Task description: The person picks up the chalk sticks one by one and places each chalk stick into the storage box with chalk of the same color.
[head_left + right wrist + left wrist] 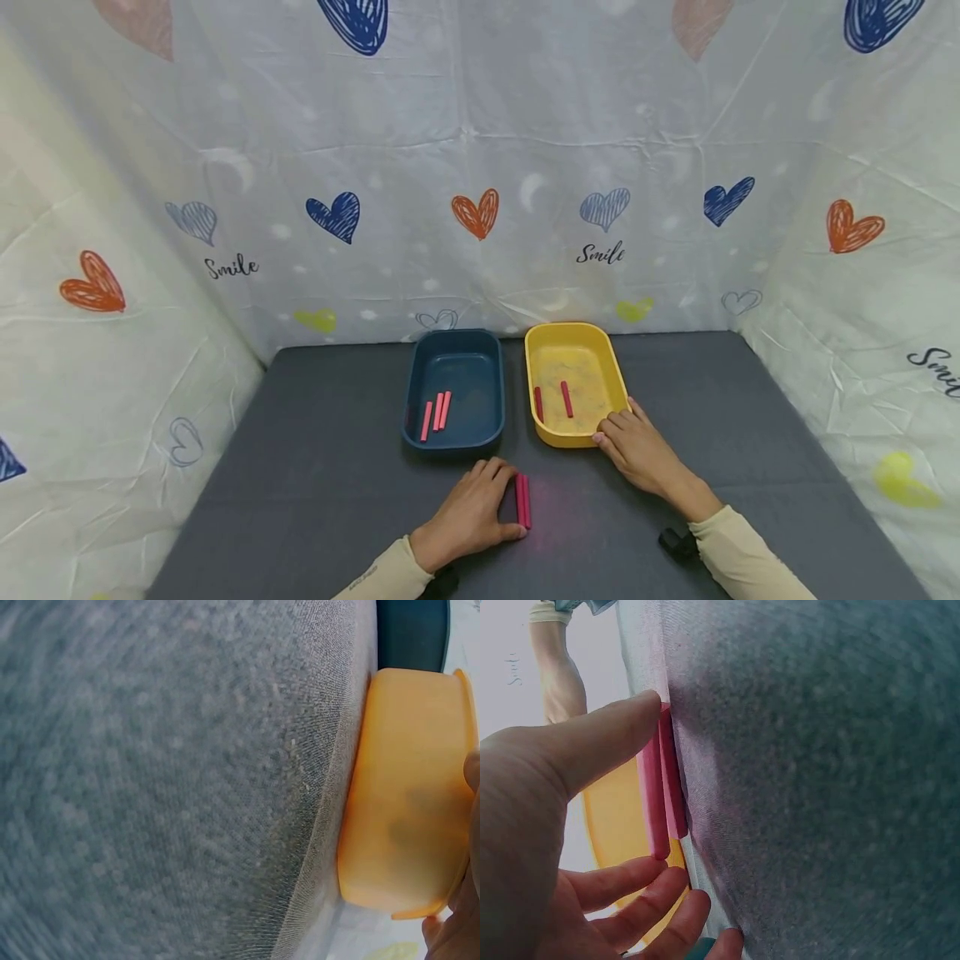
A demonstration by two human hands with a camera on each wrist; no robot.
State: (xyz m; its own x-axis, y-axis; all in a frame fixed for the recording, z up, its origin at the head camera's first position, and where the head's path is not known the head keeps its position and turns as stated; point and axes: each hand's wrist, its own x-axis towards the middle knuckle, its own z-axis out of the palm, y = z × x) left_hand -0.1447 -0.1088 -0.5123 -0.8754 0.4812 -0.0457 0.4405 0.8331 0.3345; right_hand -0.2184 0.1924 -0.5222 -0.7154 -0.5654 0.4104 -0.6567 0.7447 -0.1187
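My left hand [471,510] spans one of two dark pink sticks [520,500] lying side by side on the table, in front of the trays. In the left wrist view the thumb [622,729] is at one end of the sticks and the index fingertip at the other end of the longer-looking one. At the near right corner of the yellow tray [573,332], my right hand [643,450] grips the rim. That tray holds two dark red sticks [566,399]. Beside it on the left, a dark blue tray [457,336] contains three lighter pink sticks [439,411].
A dark grey cloth [322,467] covers the table. White fabric [405,108] printed with hearts hangs behind it and at both sides. The two trays stand near the back edge with a narrow gap between them.
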